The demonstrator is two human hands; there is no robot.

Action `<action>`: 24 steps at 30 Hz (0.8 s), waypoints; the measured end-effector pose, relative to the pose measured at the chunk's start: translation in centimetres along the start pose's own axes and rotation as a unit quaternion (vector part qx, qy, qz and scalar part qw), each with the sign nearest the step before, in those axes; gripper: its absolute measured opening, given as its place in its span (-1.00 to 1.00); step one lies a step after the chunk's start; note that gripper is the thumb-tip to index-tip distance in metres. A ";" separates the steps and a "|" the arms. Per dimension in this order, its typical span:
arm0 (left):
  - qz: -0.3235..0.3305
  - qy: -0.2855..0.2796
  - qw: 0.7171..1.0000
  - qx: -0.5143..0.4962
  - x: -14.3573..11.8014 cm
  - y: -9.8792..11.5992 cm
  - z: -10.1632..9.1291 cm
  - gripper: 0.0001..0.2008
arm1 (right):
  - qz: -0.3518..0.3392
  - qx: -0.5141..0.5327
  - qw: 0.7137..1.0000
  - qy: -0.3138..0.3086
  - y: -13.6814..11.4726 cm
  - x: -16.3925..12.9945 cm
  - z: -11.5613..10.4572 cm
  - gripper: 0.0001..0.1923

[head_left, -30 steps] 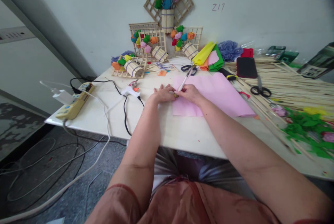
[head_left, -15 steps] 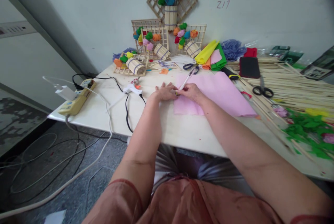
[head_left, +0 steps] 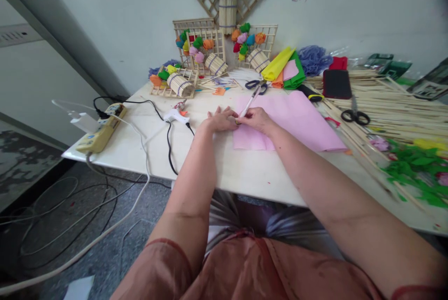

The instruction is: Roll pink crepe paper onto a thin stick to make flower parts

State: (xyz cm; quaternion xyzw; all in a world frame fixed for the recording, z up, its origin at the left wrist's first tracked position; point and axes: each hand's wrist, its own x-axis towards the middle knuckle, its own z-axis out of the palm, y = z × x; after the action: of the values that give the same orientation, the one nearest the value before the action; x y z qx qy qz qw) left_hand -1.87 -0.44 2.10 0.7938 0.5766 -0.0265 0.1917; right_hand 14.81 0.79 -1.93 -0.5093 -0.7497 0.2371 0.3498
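Head view: both bare hands meet at the near left corner of a flat pink sheet of paper [head_left: 294, 125] lying on the pale wooden tabletop [head_left: 217, 169]. The left hand [head_left: 220, 119] rests palm down at the sheet's left edge, fingers laid flat and close together, their tips touching the right hand. The right hand [head_left: 257, 120] lies on the pink sheet with its fingers curled in a pinch around a slim white pen [head_left: 249, 104], whose upper end slants away toward one o'clock. The pen's lower tip is hidden between the two hands, so whether it touches the sheet cannot be told.

At ten o'clock from the hands lies a white glue gun [head_left: 176, 115] with a black cord, and farther out at nine o'clock a yellow power strip [head_left: 101, 132] sits by the table's left edge. At twelve o'clock, blue-handled scissors [head_left: 257, 85] lie just beyond the pink sheet, with small wooden lattice frames holding coloured paper flowers [head_left: 206, 52] behind them against the wall. At two o'clock a black phone [head_left: 336, 83] rests on a heap of thin wooden sticks [head_left: 395, 104], black-handled scissors [head_left: 354, 114] just beside it. At three o'clock lie green paper scraps [head_left: 416, 169].
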 end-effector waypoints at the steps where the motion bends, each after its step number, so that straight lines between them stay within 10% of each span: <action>1: 0.001 -0.001 1.000 0.001 0.0 0.0 0.0 -0.42 | -0.001 0.001 1.000 0.000 0.0 0.0 0.0 -0.69; 24: 0.016 -0.005 1.000 0.005 0.1 -0.5 0.1 -0.42 | -0.008 0.003 1.000 0.000 -0.1 -0.1 -0.1 -0.71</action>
State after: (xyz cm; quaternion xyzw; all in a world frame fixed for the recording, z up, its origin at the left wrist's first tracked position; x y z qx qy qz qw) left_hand -2.31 -0.27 1.82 0.8036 0.5630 -0.0302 0.1909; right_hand 14.88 0.70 -1.80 -0.5022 -0.7531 0.2367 0.3531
